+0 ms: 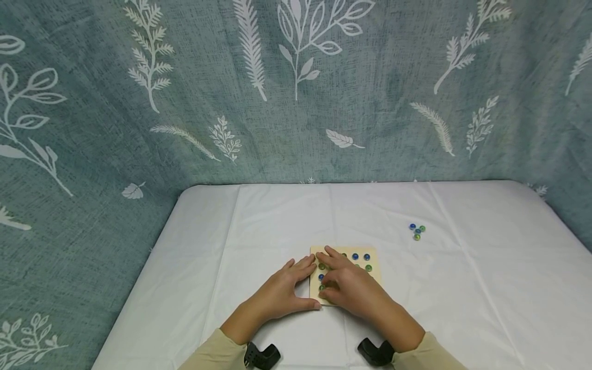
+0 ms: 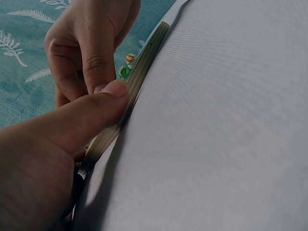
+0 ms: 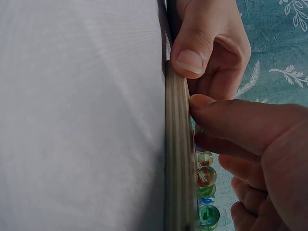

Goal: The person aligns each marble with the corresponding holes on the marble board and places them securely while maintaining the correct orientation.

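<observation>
A square wooden board (image 1: 375,280) lies on the table, with glass marbles set in rows on it. My left hand (image 1: 284,290) spans the board's left side, its straight fingers at the far left and its thumb against the front edge. In the left wrist view that thumb (image 2: 103,103) presses the board's layered edge (image 2: 144,62). Over the board is my right hand (image 1: 353,288), thumb and a finger pinching a green marble (image 1: 321,288) near the front left corner. A blue marble (image 1: 321,277) sits just behind it. The right hand hides much of the board's middle.
Several loose marbles (image 1: 418,231) lie in a small cluster on the white cloth (image 1: 462,298), behind and right of the board. A patterned green-blue curtain (image 1: 287,128) hangs behind the table and along its left side.
</observation>
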`<action>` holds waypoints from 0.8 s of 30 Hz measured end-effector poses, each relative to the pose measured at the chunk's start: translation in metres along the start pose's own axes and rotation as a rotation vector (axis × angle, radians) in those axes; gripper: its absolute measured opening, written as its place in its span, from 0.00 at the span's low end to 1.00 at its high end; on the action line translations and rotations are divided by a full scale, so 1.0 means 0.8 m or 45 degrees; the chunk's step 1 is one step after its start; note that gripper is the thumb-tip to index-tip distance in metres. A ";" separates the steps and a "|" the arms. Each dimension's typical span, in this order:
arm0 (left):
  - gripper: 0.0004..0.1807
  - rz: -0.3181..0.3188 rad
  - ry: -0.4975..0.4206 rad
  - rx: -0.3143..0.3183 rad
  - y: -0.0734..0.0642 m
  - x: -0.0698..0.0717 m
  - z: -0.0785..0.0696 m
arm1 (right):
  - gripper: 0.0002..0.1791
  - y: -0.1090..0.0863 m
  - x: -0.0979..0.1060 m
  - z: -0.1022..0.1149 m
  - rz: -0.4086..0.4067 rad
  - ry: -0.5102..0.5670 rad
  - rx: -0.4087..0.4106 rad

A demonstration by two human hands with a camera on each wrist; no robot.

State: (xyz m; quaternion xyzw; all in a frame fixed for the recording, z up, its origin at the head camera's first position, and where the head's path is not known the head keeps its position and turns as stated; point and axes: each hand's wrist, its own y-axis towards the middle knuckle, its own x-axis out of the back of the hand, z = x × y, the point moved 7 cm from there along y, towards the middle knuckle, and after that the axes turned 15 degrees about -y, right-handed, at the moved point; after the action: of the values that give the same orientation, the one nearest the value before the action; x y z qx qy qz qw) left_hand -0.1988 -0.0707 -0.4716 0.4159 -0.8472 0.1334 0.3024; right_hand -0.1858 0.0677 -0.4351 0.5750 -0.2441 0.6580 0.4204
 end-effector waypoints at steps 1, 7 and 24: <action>0.50 0.000 0.000 -0.002 0.000 0.000 0.000 | 0.09 0.000 0.000 0.000 0.001 -0.002 0.000; 0.50 0.003 0.012 -0.018 0.000 -0.001 0.000 | 0.09 -0.001 -0.001 0.000 0.004 -0.003 -0.001; 0.50 0.003 -0.008 0.004 -0.001 0.000 -0.002 | 0.08 -0.001 0.002 -0.001 0.009 0.029 0.004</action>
State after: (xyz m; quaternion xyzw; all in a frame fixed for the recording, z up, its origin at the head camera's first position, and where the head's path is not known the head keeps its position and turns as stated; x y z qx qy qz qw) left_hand -0.1979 -0.0705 -0.4707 0.4160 -0.8484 0.1337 0.2988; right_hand -0.1856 0.0690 -0.4335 0.5673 -0.2402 0.6663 0.4200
